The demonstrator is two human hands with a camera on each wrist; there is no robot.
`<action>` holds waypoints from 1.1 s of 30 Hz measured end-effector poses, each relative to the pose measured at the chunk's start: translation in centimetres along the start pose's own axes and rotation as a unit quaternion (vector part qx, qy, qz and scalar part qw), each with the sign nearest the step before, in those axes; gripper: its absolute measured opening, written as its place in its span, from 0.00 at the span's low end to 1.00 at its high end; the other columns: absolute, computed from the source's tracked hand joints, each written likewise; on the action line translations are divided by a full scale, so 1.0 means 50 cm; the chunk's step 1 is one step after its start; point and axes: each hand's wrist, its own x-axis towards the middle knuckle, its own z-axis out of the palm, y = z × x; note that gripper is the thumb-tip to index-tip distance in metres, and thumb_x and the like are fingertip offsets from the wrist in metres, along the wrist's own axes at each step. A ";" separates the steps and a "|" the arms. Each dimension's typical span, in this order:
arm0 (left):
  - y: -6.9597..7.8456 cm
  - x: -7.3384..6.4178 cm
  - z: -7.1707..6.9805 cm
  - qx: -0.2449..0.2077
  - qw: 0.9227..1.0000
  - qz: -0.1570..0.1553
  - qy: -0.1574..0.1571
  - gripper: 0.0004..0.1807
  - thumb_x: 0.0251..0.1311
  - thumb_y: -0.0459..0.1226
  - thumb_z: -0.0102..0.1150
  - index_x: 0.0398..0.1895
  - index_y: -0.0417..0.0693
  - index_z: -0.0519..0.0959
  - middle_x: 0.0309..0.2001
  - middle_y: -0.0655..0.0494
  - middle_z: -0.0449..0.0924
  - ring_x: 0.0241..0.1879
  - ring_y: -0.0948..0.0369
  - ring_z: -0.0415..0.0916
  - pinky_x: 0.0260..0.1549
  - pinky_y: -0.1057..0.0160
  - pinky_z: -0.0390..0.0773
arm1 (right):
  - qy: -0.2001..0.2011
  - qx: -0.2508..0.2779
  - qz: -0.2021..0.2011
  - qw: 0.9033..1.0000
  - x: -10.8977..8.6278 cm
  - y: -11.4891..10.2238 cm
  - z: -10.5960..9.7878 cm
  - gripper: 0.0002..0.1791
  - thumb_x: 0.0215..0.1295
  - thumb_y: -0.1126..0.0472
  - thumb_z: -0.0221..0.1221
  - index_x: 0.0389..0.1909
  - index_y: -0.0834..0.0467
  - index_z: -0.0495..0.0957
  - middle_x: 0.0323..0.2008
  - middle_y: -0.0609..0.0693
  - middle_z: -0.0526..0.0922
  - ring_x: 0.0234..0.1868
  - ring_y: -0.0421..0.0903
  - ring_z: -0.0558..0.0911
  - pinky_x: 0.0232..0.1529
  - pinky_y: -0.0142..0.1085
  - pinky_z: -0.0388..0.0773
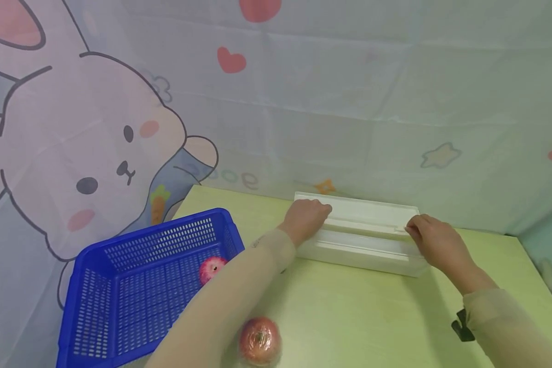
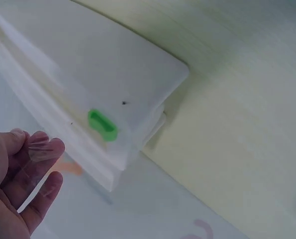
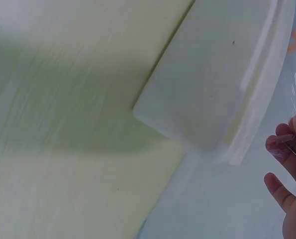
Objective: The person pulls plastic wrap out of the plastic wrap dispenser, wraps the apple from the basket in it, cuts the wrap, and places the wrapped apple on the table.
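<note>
A long white cling film dispenser [image 1: 361,259] lies on the table with its lid raised. My left hand [image 1: 305,219] is over its left end, pinching clear cling film [image 2: 40,150] between thumb and fingers. At the other end my right hand [image 1: 438,243] pinches the film too; a thin sheen of it shows beside the fingertips in the right wrist view. A green piece [image 2: 102,125] sits on the dispenser's end. Nearer the front stands a red apple [image 1: 259,341] with a shiny clear wrap around it.
On the left is a blue perforated basket [image 1: 153,226] holding a pink-red apple [image 1: 211,269], partly hidden behind my left sleeve. A cartoon-printed cloth [image 1: 331,102] hangs behind the light green table [image 1: 349,317]. A black clip-like piece [image 1: 462,326] is by my right sleeve.
</note>
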 end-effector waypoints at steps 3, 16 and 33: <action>-0.004 -0.003 -0.018 -0.004 1.000 0.002 -0.001 0.11 0.77 0.29 0.53 0.40 0.49 0.84 0.29 0.59 0.84 0.24 0.64 0.65 0.23 0.66 0.67 | 0.007 -0.004 -0.006 1.000 0.005 -0.002 -0.016 0.06 0.67 0.72 0.68 0.40 0.65 0.80 0.37 0.59 0.85 0.33 0.61 0.84 0.36 0.61 0.80; -0.022 -0.005 -0.071 -0.007 0.999 0.022 0.046 0.09 0.81 0.40 0.56 0.47 0.49 0.86 0.42 0.58 0.91 0.34 0.57 0.88 0.31 0.60 0.87 | 0.015 -0.007 -0.024 1.000 0.036 0.001 -0.089 0.09 0.65 0.73 0.69 0.42 0.63 0.79 0.36 0.57 0.86 0.29 0.57 0.83 0.33 0.56 0.80; -0.024 0.010 -0.180 -0.055 0.998 0.025 0.035 0.13 0.83 0.33 0.48 0.38 0.50 0.80 0.28 0.60 0.76 0.28 0.63 0.66 0.29 0.65 0.70 | 0.032 -0.036 -0.013 0.999 0.074 0.010 -0.185 0.10 0.67 0.73 0.67 0.45 0.63 0.79 0.38 0.61 0.87 0.30 0.60 0.83 0.32 0.60 0.78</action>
